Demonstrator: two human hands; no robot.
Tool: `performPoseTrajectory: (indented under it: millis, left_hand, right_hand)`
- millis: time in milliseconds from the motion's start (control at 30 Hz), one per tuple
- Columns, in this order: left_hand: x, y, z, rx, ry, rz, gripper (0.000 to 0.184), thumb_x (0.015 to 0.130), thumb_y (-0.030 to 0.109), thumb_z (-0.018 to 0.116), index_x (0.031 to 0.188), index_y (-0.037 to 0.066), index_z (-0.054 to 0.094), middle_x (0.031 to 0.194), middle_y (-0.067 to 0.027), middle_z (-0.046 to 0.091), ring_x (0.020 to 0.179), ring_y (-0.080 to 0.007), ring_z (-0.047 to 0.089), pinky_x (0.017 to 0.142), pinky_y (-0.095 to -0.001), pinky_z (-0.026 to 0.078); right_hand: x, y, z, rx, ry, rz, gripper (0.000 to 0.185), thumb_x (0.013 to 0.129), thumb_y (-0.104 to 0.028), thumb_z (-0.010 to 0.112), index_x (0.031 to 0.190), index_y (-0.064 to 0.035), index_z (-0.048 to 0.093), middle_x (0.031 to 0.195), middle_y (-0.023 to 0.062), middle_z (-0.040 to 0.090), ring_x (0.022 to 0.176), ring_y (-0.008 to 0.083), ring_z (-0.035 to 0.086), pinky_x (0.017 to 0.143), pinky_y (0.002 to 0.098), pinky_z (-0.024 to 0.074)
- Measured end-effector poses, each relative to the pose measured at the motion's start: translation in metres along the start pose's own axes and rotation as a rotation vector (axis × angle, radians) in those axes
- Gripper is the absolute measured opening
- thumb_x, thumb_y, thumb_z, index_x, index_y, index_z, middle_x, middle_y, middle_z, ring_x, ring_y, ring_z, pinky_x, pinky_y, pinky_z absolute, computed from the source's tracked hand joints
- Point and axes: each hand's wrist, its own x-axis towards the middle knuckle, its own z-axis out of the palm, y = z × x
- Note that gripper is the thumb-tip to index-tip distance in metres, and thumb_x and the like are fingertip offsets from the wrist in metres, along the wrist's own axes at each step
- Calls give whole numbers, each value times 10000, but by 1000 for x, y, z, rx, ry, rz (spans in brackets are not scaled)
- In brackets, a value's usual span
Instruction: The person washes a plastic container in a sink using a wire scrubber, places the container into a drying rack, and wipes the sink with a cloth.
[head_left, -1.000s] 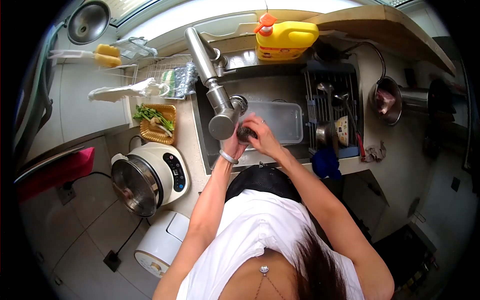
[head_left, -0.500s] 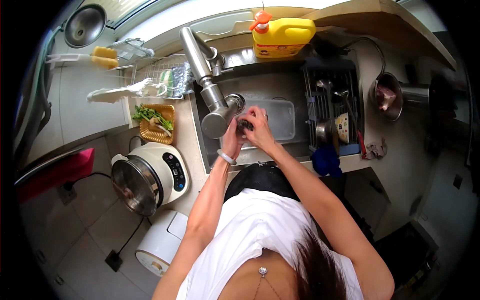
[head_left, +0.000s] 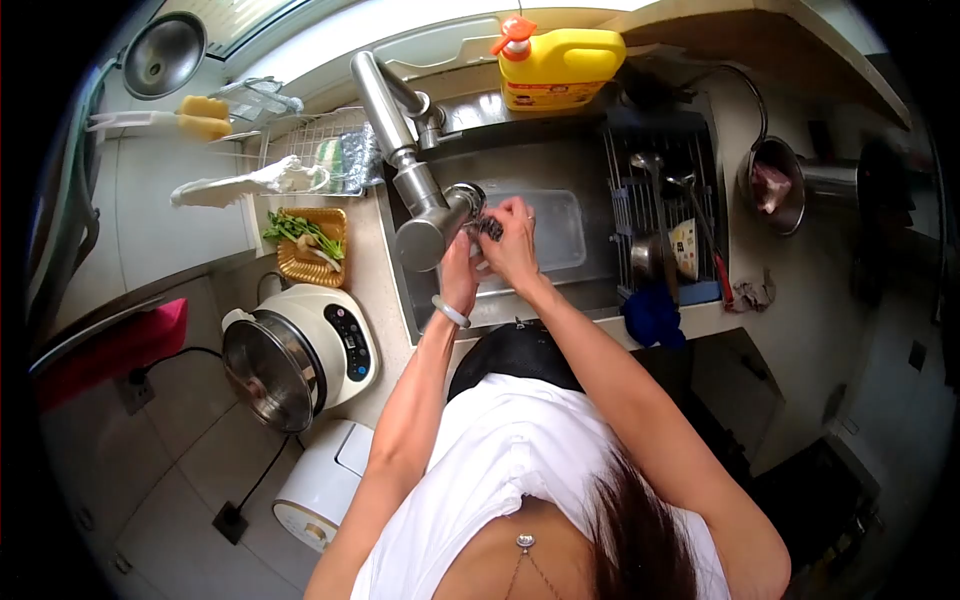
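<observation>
Over the sink, both hands are close together beside the faucet head. A small, dark, mottled lump shows between them; its kind is too small to make out. My right hand has its fingers curled round the lump from the right. From below left, my left hand, a pale bangle on its wrist, closes on the same lump, its fingertips partly hidden by the faucet. Beneath the hands sits a translucent plastic tub in the sink.
A dish rack with ladles and a bowl fills the sink's right side. Behind stands a yellow jug. Leafy greens lie in a golden basket at left, above a cooker. A pan holding meat is at right.
Both hands have shifted slightly left, nearer the faucet head, with the dark lump between them. The right hand's fingers have turned, and more of the lump shows. The view has shifted slightly.
</observation>
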Motion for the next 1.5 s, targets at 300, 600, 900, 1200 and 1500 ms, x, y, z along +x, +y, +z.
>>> performPoseTrajectory:
  millis: [300,600,900,1200,1500]
  left_hand:
    - [9,-12,-11,-42,-65,38,578,1007,448,407,1503,227,210,1435,-116,381,1149,-318,555,815,-416,562]
    - [4,-1,-5,-34,9,57,525,1007,401,440,1455,171,296,1417,-102,441,1102,-299,591,849,-452,553]
    - [0,6,1,4,18,-23,503,1018,407,400,1391,69,388,1383,-92,462,1142,-256,571,885,-415,533]
    - [-3,15,6,-92,-21,56,512,1037,387,347,1424,53,319,1379,-103,490,1134,-247,568,901,-352,522]
    - [1,13,-9,-16,-75,55,481,1033,376,365,1407,72,371,1326,-111,525,1131,-189,559,925,-329,501]
  right_hand:
    - [-8,-4,4,-33,52,52,274,657,-128,760,914,-47,709,1015,134,546,986,337,487,893,428,411]
    - [13,24,-8,-122,181,181,294,672,-148,734,931,-18,688,1033,138,534,986,347,476,899,441,386]
    - [11,-16,-10,6,26,-27,289,673,-79,704,962,-65,698,1069,115,500,1037,326,443,899,431,370]
    - [-5,-12,-41,-180,-262,-230,295,640,-41,670,923,-116,711,1139,90,498,1109,317,432,933,437,345]
    - [-13,-14,-44,38,-391,-393,185,744,-84,702,924,-49,686,1182,105,556,1119,338,444,988,414,365]
